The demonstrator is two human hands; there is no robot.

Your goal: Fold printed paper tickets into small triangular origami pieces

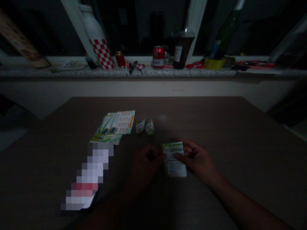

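Between my two hands is a small printed leaflet (176,167), green along its top with a red-outlined text box below. My left hand (148,161) pinches its left edge between thumb and curled fingers. From the other side my right hand (198,158) grips it, thumb across the front and fingers behind the top right part. Beyond my left hand, two small folded paper pieces (150,127) stand side by side on the table. To their left lies a fanned stack of similar green and white leaflets (123,123).
A phone with a blurred-out screen (93,172) lies on the dark table (216,118), left of my hands. Along the windowsill stand a checkered white bottle (102,51), a red can (158,57), a dark plastic cup (181,51) and a green bottle (225,32). The room is dim.
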